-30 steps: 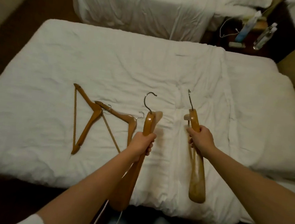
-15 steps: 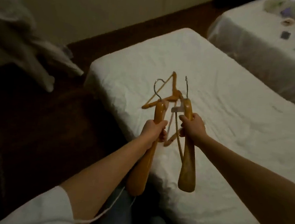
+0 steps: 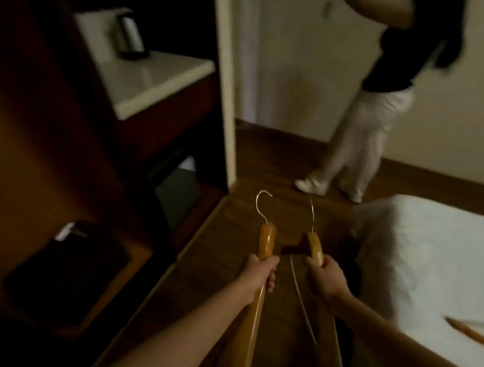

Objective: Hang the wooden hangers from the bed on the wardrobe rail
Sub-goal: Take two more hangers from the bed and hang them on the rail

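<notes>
My left hand [image 3: 259,274] grips a wooden hanger [image 3: 266,243] edge-on, its metal hook pointing up and away. My right hand [image 3: 324,276] grips a second wooden hanger [image 3: 314,247], also hook up, with its thin lower bar hanging down between my arms. Both are held over the wooden floor beside the white bed [image 3: 432,256] on the right. Part of another wooden hanger [image 3: 472,334] lies on the bed at the far right edge. No wardrobe rail is in view.
A dark wooden cabinet [image 3: 64,140] with a white counter [image 3: 156,81] and a kettle [image 3: 129,35] stands at the left. A dark luggage rack sits low at the left. Another person [image 3: 367,120] in white trousers stands ahead near the wall.
The view has swung left, away from the bed toward the cabinet and the floor. Both hands still hold their hangers, now over the floor; the bed's other hangers have mostly left the view.
</notes>
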Demonstrator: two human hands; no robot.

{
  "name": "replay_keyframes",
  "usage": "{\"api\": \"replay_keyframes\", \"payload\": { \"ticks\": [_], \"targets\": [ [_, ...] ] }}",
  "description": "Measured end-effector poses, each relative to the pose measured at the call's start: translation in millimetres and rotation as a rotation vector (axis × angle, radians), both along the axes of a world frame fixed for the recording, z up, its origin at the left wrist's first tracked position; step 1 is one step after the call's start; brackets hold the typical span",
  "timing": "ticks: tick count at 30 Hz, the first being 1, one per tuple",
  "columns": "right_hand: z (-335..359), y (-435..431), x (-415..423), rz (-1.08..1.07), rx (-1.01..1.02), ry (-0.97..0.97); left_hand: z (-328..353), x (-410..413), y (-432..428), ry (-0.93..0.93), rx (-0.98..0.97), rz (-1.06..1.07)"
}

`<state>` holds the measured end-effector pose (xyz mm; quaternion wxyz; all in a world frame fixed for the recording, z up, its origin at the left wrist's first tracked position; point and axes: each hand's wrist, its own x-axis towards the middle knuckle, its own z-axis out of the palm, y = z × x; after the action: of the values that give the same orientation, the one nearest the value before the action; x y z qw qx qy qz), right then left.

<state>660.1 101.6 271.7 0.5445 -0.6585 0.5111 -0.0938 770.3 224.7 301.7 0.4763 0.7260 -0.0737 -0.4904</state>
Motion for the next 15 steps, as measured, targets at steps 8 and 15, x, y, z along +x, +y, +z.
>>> {"api": "replay_keyframes", "payload": {
  "ticks": [8, 15],
  "targets": [
    [52.2, 145.6, 178.4, 0.565, 0.033, -0.035, 56.8, 109.0, 182.7, -0.036, -0.021, 0.405],
    [122.5, 228.3, 287.8, 0.981, -0.023, -0.122, 130.6, 155.7, 265.7, -0.180, -0.073, 0.778]
  ]
}}
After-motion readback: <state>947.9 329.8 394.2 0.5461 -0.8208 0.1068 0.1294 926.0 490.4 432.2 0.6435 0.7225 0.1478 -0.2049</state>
